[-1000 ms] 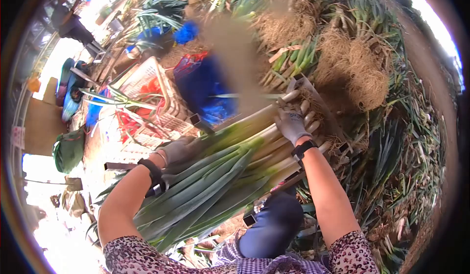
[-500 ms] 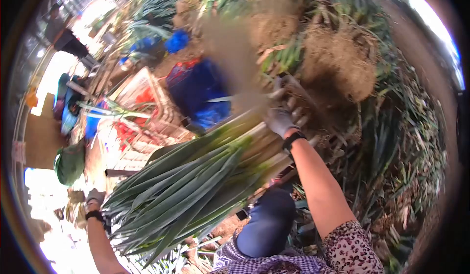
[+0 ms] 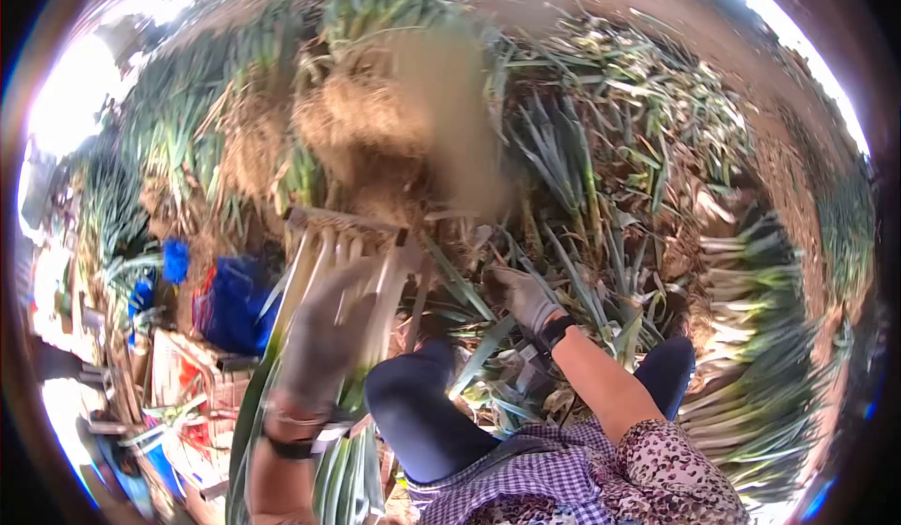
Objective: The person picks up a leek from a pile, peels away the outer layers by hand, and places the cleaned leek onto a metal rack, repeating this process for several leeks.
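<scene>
Long leeks (image 3: 302, 290) lie at the left of my lap, pale stalks pointing up and green leaves hanging toward the bottom. Their root ends meet a small wooden bar (image 3: 349, 223). Over these stalks is my left hand (image 3: 324, 342), grey-gloved and motion-blurred, its fingers stretched out flat. My right hand (image 3: 527, 300), also gloved, reaches down past my knee among loose leek leaves (image 3: 488, 342). Its fingers are curled together; what they hold, if anything, is hidden by the clutter.
Untrimmed leeks with earthy roots (image 3: 366, 117) are piled ahead. A row of cleaned leeks (image 3: 741, 337) lies at the right. Blue plastic (image 3: 242, 304) and a pale crate (image 3: 178, 361) stand at the left. Leaf scraps (image 3: 648, 103) cover the ground.
The view has turned right. The leek bundle, earlier spread across my front, now points upright at the left. My left hand has come onto the stalks; my right hand has left them for the loose leaves.
</scene>
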### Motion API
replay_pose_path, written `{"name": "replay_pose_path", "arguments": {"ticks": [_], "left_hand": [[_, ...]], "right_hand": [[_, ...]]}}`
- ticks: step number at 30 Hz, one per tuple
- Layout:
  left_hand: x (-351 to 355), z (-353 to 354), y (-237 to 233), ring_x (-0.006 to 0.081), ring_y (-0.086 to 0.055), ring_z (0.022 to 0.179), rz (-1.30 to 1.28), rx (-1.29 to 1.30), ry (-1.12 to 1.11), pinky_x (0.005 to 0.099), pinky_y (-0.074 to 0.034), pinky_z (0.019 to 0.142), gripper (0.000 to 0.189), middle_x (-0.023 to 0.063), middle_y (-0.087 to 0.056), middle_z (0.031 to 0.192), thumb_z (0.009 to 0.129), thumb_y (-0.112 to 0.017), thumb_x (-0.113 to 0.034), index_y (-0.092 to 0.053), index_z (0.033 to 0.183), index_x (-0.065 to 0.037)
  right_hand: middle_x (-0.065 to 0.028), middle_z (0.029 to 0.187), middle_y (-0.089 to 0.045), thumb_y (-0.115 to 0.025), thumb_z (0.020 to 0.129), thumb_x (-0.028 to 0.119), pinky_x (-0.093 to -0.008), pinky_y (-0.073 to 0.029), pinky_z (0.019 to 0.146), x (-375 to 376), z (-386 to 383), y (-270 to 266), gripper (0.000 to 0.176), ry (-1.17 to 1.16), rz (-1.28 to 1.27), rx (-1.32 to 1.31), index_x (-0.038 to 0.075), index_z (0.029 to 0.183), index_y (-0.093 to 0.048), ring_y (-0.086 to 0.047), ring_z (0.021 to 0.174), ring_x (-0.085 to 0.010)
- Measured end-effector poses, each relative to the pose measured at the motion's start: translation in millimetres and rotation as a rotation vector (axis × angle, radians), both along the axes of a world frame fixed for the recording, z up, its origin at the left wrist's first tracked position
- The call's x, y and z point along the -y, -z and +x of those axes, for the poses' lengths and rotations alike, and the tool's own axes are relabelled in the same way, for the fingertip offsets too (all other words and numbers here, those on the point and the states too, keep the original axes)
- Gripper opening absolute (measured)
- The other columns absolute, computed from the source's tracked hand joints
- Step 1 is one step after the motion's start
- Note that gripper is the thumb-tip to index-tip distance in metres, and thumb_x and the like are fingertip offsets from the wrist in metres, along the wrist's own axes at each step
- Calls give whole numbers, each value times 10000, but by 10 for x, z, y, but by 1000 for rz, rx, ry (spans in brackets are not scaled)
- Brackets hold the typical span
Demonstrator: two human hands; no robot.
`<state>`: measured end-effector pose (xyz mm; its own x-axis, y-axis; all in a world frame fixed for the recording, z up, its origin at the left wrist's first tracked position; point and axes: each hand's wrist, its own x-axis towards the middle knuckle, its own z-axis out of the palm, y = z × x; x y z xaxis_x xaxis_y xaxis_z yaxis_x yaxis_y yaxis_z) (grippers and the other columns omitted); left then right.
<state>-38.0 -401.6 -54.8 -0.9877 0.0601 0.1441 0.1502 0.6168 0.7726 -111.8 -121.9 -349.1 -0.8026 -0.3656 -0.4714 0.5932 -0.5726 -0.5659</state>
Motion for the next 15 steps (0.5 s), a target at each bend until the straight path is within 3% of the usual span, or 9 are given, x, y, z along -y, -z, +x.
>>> {"name": "replay_pose_path", "arguments": {"ticks": [2,3,4,6,8,10,12,15], "left_hand": [[-668,-155,316,206,-632,1079,258,130,35,305,-485,931,301,125,-672,1155,919,-618,-89,-623,1209,-9],[-882,-251,614,186,-625,1087,370,155,125,291,-485,932,303,121,-669,1162,945,-593,-103,-608,1231,-3],[-1129,-300,753,177,-619,1086,588,269,136,285,-484,935,322,124,-665,1166,959,-578,-108,-582,1254,20],[-1388,-419,1097,165,-617,1070,682,379,126,271,-480,920,321,121,-664,1147,964,-566,-99,-569,1247,53],[-1499,-554,1310,183,-619,1063,706,503,46,289,-477,941,320,132,-661,1126,973,-532,-106,-564,1238,70],[-1528,-649,1339,202,-622,1056,623,583,-29,315,-475,963,339,146,-660,1098,982,-479,-122,-551,1238,87],[-1500,-750,1258,207,-628,1053,587,614,-3,318,-475,959,343,160,-667,1091,965,-454,-89,-543,1242,94],[-1516,-829,1207,215,-628,1067,647,667,-100,335,-461,977,369,178,-668,1106,941,-446,-59,-524,1262,105]], "right_hand": [[-57,982,-675,-588,943,207,-335,-521,782,-517,-53,532,239,128,337,-136,54,1118,-644,-652,888,-195],[-36,957,-670,-592,938,224,-338,-514,759,-702,-164,698,231,190,258,178,78,1108,-646,-644,855,-184],[-25,949,-668,-592,937,225,-338,-509,755,-767,-245,710,229,219,276,186,86,1111,-646,-639,841,-176],[-4,933,-665,-591,934,227,-338,-500,746,-807,-456,739,226,261,314,203,104,1117,-645,-630,814,-161],[5,951,-664,-581,935,218,-334,-493,761,-791,-837,1571,219,215,468,-181,113,1116,-647,-627,838,-155],[-6,999,-652,-581,930,205,-321,-469,793,-606,-1178,1335,235,217,237,211,111,1137,-641,-603,896,-141],[-115,1038,-661,-614,880,161,-362,-494,844,-442,-1521,2349,265,139,595,-81,60,1124,-641,-618,977,-295],[-200,1094,-647,-679,824,197,-425,-500,889,-109,-1919,2374,412,130,896,-77,16,1185,-595,-606,1053,-384]]}}
